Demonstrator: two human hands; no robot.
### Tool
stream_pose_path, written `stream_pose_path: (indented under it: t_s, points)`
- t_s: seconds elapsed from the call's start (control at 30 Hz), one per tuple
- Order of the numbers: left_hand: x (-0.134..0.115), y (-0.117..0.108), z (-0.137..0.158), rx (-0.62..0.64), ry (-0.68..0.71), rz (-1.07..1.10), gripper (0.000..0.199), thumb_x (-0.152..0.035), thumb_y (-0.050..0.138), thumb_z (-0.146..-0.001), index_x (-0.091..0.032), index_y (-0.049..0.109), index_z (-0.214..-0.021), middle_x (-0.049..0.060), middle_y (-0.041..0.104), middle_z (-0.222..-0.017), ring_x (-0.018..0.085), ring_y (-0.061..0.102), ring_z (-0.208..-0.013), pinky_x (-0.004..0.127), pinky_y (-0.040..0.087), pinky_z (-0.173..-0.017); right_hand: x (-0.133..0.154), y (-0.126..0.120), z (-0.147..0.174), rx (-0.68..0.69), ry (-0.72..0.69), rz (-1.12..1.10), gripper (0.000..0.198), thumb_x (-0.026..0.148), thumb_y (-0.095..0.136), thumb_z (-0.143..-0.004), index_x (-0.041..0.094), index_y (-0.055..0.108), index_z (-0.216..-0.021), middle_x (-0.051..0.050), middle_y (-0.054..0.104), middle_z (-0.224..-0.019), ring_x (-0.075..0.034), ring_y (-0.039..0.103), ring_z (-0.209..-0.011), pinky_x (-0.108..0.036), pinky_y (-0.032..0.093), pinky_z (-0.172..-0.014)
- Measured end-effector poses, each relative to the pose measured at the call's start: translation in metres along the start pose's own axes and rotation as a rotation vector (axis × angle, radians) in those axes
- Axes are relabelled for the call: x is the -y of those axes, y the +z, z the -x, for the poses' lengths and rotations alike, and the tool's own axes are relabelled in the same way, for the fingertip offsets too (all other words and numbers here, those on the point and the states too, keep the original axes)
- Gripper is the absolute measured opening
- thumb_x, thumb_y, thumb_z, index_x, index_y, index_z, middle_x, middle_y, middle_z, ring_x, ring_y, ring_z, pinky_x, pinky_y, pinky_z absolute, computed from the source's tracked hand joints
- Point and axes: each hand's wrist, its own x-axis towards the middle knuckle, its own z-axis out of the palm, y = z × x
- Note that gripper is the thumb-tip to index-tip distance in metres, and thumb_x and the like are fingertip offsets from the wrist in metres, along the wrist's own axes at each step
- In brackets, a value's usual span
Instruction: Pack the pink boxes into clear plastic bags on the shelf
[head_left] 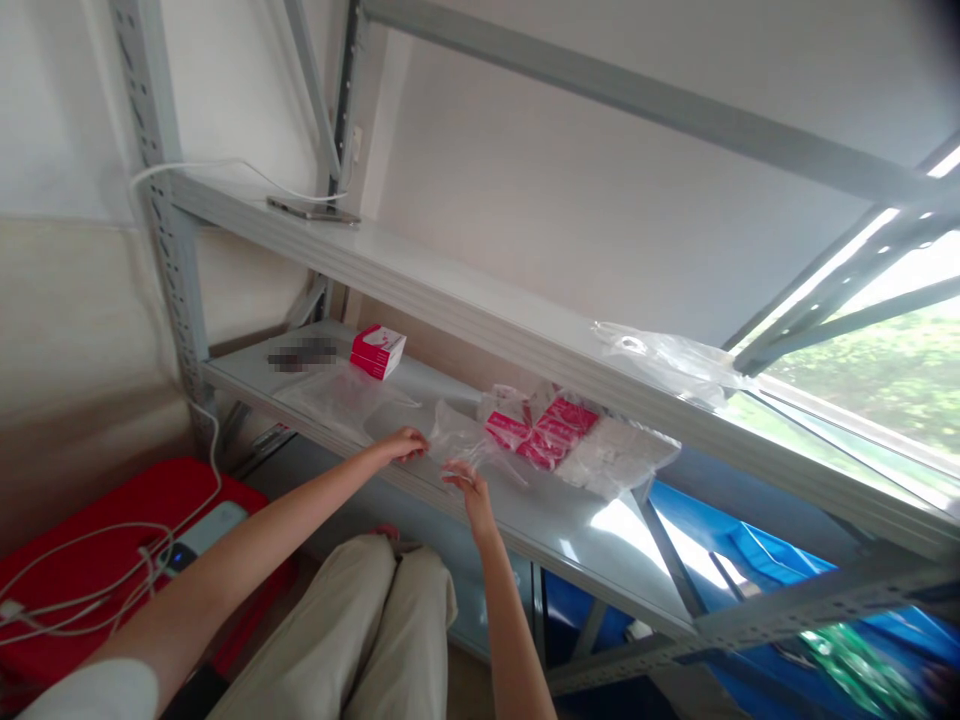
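A thin clear plastic bag (459,430) lies crumpled on the lower grey shelf (600,535), between my hands. My left hand (403,444) is closed in a pinch at the bag's left edge. At its near edge, my right hand (468,480) has its fingers bent together on the plastic. Just to the right are red-and-white boxes (559,430) wrapped in clear plastic, beside another pale plastic bag (619,455). A red-and-white box (378,351) stands farther back on the left. Flat clear plastic (337,395) lies in front of it.
The upper shelf (450,285) runs low above the boxes and bears a phone (313,210) and a clear bag (667,360). White cables (90,590) trail over a red surface (150,490) at the left. A metal upright (161,200) stands there too.
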Motion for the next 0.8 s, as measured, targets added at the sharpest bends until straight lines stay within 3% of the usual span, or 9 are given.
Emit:
stream_pose_path:
  t_s: [0.17, 0.3, 0.47, 0.57, 0.67, 0.8]
  points:
    - [-0.002, 0.002, 0.003, -0.018, -0.011, 0.035, 0.011, -0.024, 0.057, -0.075, -0.015, 0.053, -0.07, -0.002, 0.059, -0.057, 0.005, 0.044, -0.041, 0.016, 0.028, -0.038, -0.002, -0.011, 0.005, -0.025, 0.023, 0.05, 0.026, 0.039, 0.064, -0.066, 0.02, 0.072, -0.082, -0.006, 0.072, -0.084, -0.021, 0.064, -0.072, -0.037, 0.05, -0.074]
    - [-0.004, -0.001, 0.005, -0.093, -0.009, 0.053, 0.008, -0.019, 0.046, -0.082, -0.017, 0.046, -0.074, -0.002, 0.059, -0.061, 0.005, 0.046, -0.041, 0.015, 0.028, -0.039, -0.004, -0.025, 0.006, -0.138, -0.005, 0.069, 0.032, 0.044, 0.068, -0.064, 0.018, 0.071, -0.083, -0.006, 0.072, -0.081, -0.019, 0.063, -0.067, -0.035, 0.049, -0.072]
    - [-0.007, -0.025, 0.011, -0.231, 0.014, 0.042, 0.007, -0.021, 0.044, -0.085, -0.018, 0.043, -0.078, -0.005, 0.055, -0.059, 0.005, 0.042, -0.04, 0.016, 0.029, -0.041, 0.002, -0.06, 0.014, -0.341, -0.054, 0.153, 0.034, 0.046, 0.069, -0.06, 0.016, 0.07, -0.077, -0.005, 0.072, -0.073, -0.019, 0.062, -0.065, -0.035, 0.047, -0.072]
    - [-0.005, -0.043, 0.021, -0.267, 0.014, 0.011, 0.008, -0.021, 0.045, -0.085, -0.018, 0.044, -0.078, -0.005, 0.052, -0.057, 0.005, 0.04, -0.04, 0.016, 0.027, -0.041, 0.007, -0.085, 0.026, -0.425, -0.096, 0.371, 0.034, 0.047, 0.066, -0.064, 0.017, 0.071, -0.08, -0.005, 0.072, -0.075, -0.023, 0.064, -0.073, -0.037, 0.046, -0.078]
    - [0.004, -0.05, 0.038, -0.211, -0.026, -0.032, 0.01, -0.022, 0.048, -0.084, -0.017, 0.045, -0.075, -0.005, 0.053, -0.053, 0.005, 0.042, -0.038, 0.015, 0.026, -0.039, 0.009, -0.101, 0.042, -0.34, -0.089, 0.612, 0.031, 0.046, 0.061, -0.068, 0.019, 0.071, -0.079, -0.006, 0.073, -0.079, -0.025, 0.065, -0.08, -0.037, 0.045, -0.082]
    - [0.018, -0.042, 0.066, -0.106, -0.086, -0.053, 0.015, -0.03, 0.054, -0.082, -0.016, 0.048, -0.079, -0.004, 0.057, -0.052, 0.006, 0.046, -0.037, 0.015, 0.029, -0.039, 0.007, -0.109, 0.06, -0.231, -0.037, 0.772, 0.031, 0.045, 0.054, -0.074, 0.019, 0.07, -0.084, -0.007, 0.073, -0.082, -0.024, 0.066, -0.082, -0.034, 0.046, -0.082]
